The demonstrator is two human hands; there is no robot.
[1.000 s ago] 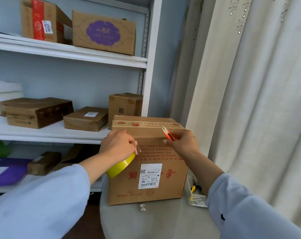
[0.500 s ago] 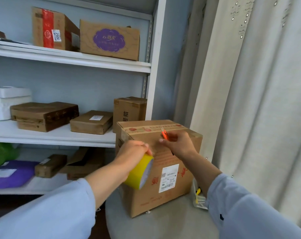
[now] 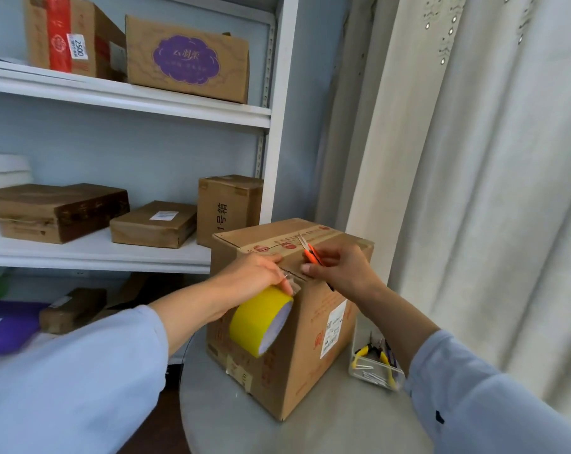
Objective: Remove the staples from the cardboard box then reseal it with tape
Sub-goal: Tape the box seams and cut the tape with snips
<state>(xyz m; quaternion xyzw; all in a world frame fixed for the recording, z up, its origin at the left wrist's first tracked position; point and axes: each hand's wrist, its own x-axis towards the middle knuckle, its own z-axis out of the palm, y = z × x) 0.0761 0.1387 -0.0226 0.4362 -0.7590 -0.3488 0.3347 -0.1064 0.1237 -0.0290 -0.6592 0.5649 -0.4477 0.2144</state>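
Gripping the yellow tape roll, the left hand is holding it against the near upper edge of the cardboard box, fingers curled round the roll's top, while the right hand is pinching small orange-handled scissors just beside it, their blades pointing up and back across the box top.

Much is hiding here. Both forearms, in light blue sleeves, are running out of the bottom of the frame, and the left hand is covering the spot where the tape is meeting the cardboard, so whether a strip is stretching between roll and box is hard to tell; only a glint of clear film is showing under the fingertips. The scissor blades are too small to say whether they are parted.

Standing on a round grey table, the box is turning one corner toward the camera. Its top flaps are lying flat under a printed tape band with red ovals. A white shipping label is sitting on its right face, red print on both faces, too blurred to read.

Behind, white shelves are carrying several brown parcels. A pale curtain is hanging at right. Just beside the box's right face, a small clear tray is holding yellow-handled pliers and thin metal bits.
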